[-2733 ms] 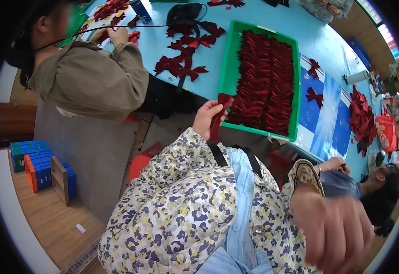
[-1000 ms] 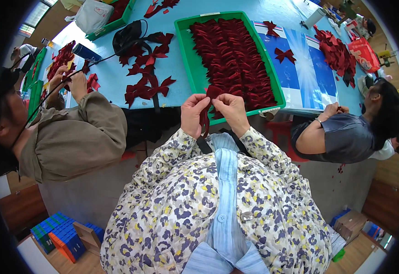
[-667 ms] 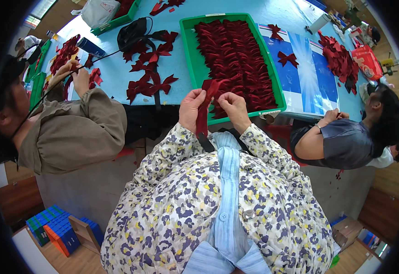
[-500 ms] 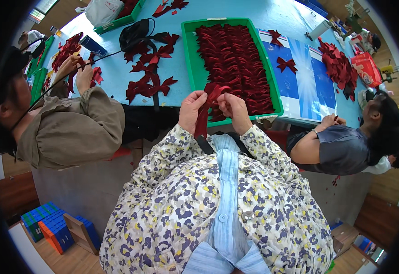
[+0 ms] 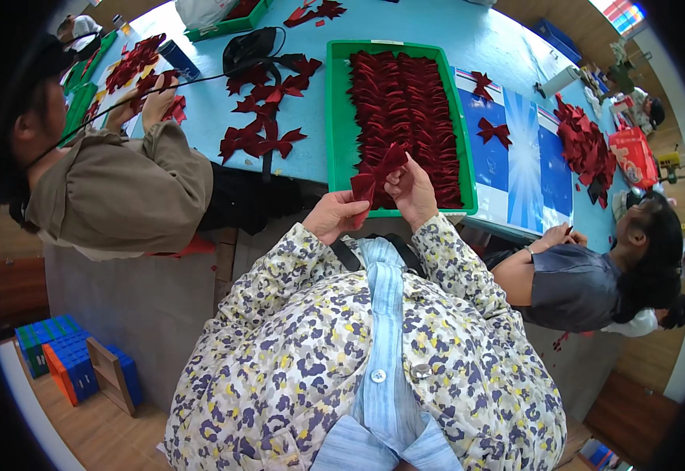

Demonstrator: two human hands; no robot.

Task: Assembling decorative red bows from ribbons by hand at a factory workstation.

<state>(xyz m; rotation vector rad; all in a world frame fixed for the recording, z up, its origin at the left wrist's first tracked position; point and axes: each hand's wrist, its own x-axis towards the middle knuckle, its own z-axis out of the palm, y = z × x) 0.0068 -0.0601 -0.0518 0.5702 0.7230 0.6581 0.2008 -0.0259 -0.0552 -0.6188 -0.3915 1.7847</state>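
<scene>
A dark red ribbon bow point(image 5: 375, 174) is stretched between my two hands over the near edge of a green tray point(image 5: 470, 169). My left hand point(image 5: 335, 213) pinches its lower left part between thumb and fingers. At the upper right end, my right hand point(image 5: 413, 191) grips the bow, its fingers curled. Behind them, packed rows of dark red bows point(image 5: 401, 110) fill the tray.
Loose bows point(image 5: 264, 141) and a black bag point(image 5: 250, 49) lie left of the tray. To the right are a blue-and-white board point(image 5: 521, 157) with two bows and a red heap point(image 5: 582, 141). Co-workers sit at the left point(image 5: 123, 188) and right point(image 5: 578, 275).
The red ribbon, which hung down lengthwise from my hands, now spreads between them as a bow. My right hand has shifted slightly right and my left hand lower. The view has turned slightly.
</scene>
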